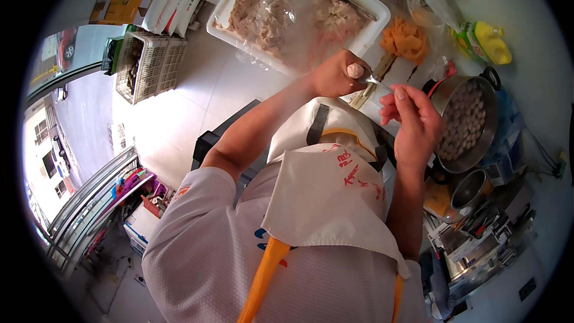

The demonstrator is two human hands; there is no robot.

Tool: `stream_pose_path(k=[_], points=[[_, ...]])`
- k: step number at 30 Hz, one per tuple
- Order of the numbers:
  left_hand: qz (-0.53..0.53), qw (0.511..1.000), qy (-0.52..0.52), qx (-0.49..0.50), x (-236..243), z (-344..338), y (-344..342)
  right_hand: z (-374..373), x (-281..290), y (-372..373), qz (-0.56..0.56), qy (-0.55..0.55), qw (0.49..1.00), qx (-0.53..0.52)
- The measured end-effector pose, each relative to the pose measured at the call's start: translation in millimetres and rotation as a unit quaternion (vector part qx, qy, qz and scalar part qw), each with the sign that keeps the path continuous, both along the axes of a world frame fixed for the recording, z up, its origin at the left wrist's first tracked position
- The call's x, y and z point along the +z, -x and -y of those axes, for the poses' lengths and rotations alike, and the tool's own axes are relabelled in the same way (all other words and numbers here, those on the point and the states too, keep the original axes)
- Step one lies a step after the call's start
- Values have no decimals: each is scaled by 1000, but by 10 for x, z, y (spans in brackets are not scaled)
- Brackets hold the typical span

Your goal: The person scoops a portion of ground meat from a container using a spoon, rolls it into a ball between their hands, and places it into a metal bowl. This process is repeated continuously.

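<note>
A person in a white apron works beside a white rectangular tub of pale pinkish meat paste, a raw meatball bulging from the top of the left hand. That hand is curled into a fist just off the tub's near edge, the ball sitting at its thumb side. The right hand, nearer the wearer and to the right of the tub's near corner, pinches the handle of a metal spoon between thumb and fingers, the remaining fingers loosely bent. The spoon's head points toward the left hand and lies right at the meatball, which sits between the fist and the right hand's fingertips; whether metal and meat touch cannot be told.

Clear plastic film covers the middle of the tub's contents. Right of the tub, beyond the right hand, a steel pot holds many round meatballs. Just off the tub's right side lies a crumpled orange bundle, with a yellow bottle with a green label farther right. Left of the tub, well apart from the hands, stands a white slatted plastic crate.
</note>
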State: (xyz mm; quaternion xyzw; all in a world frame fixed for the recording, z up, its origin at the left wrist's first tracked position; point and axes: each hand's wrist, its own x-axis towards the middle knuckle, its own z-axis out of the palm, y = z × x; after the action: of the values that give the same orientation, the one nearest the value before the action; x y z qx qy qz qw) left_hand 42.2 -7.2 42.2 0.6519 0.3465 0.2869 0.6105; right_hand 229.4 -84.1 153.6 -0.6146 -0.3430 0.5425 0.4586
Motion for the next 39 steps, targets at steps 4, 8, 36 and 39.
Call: stream_pose_path(k=[4,8,36,39], points=[[-42,994,-85,51,-260,4,-141,5,-199,-139,-134,42,989,-52],[-117,987,55,92,-207,-47,23,152,-10,-640,-135,-26,981,-137],[198,905,228,301,-274,-107,514,150,-8,-862,266,-95,958,-39],[182,900,198,341,-389,-34,610,-366,-309,-337,273,-147,943,123]])
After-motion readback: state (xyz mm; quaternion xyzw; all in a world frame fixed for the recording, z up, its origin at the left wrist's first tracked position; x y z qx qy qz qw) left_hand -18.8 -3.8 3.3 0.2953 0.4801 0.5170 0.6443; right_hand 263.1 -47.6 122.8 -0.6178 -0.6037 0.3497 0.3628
